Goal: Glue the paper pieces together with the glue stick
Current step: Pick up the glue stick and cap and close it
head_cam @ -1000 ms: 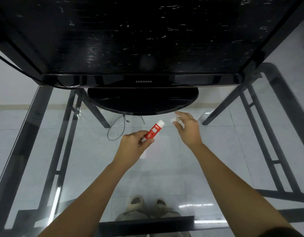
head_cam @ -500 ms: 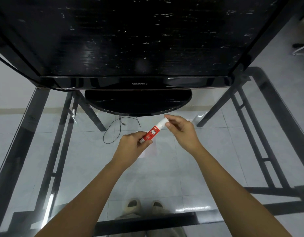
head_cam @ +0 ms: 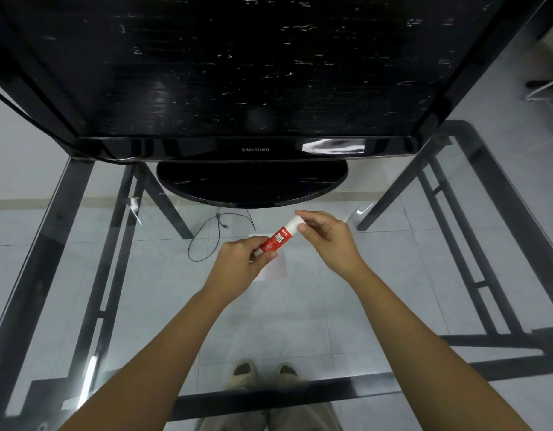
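A red glue stick (head_cam: pixel 276 240) with a white cap is held slanted above the glass table. My left hand (head_cam: pixel 242 262) grips its lower red body. My right hand (head_cam: pixel 326 236) pinches the white cap (head_cam: pixel 293 224) at the upper end. A pale sheet of paper (head_cam: pixel 276 265) lies flat on the glass right under my hands, partly hidden by them.
A large black Samsung monitor (head_cam: pixel 256 88) on an oval base (head_cam: pixel 251 185) stands at the back of the glass table (head_cam: pixel 393 290). Black frame bars run along both sides and the near edge. Below the glass I see a thin cable (head_cam: pixel 206 241) and my feet.
My right hand came in from the right and closed on the cap end of the glue stick. My left hand kept hold of the stick's body.
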Demonstrator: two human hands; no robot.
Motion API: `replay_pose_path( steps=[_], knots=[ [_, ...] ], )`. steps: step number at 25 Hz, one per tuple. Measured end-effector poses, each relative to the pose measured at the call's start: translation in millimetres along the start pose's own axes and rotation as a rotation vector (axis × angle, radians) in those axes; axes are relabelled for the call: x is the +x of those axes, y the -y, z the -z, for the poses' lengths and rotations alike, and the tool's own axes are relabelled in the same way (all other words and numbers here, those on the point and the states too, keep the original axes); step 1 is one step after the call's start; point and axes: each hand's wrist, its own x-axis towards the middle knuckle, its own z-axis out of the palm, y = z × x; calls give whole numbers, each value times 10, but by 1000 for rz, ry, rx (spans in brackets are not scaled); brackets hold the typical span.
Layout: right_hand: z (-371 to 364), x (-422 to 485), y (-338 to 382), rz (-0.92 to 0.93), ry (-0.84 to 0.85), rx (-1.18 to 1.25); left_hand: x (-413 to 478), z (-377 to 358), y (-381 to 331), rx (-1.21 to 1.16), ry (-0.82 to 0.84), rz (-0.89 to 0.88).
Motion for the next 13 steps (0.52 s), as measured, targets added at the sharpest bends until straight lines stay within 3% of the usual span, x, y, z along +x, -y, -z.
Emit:
replay_pose_path(
  steps=[13],
  knots=[
    [-160,-65,62,-45,7,18,-12,-51,47,14,-12,55]
  ],
)
